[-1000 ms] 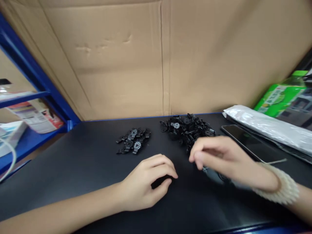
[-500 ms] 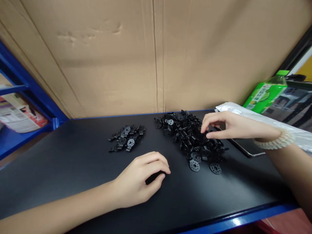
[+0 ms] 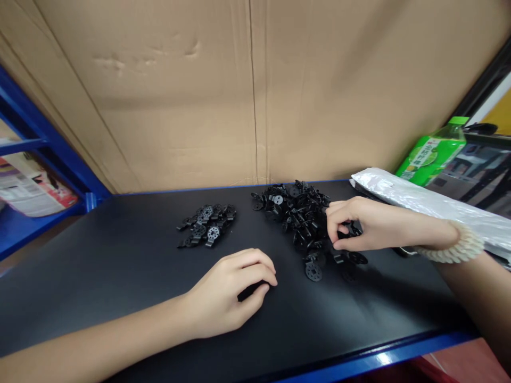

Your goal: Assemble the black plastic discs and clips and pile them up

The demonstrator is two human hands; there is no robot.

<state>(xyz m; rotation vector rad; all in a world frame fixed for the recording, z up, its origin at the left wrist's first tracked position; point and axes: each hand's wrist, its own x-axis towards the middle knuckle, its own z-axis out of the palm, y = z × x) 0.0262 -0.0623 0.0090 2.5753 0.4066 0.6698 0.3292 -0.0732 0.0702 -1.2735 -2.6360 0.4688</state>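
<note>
A large heap of black plastic clips (image 3: 297,213), with round perforated discs and small hinged tabs, lies right of centre on the black tabletop. My right hand (image 3: 355,223) reaches into the heap's right side, thumb and fingertips pinched on a black clip that the fingers mostly hide. One loose clip with a round disc (image 3: 313,272) lies at the heap's near edge. My left hand (image 3: 235,290) rests on the tabletop, loosely curled, with a gap between thumb and fingers and nothing visible in it. Beyond it lies a smaller group of similar clips (image 3: 207,223).
A cardboard wall (image 3: 179,106) stands behind the black tabletop (image 3: 120,266). At the right are a silvery plastic bag (image 3: 419,197) and a green-labelled bottle (image 3: 431,154). A blue frame (image 3: 59,143) with printed packaging (image 3: 35,186) stands at the left.
My right hand has moved down and slightly towards me in the heap, and its fingers have closed. Some clips at the heap's near edge have shifted. My left hand stays put.
</note>
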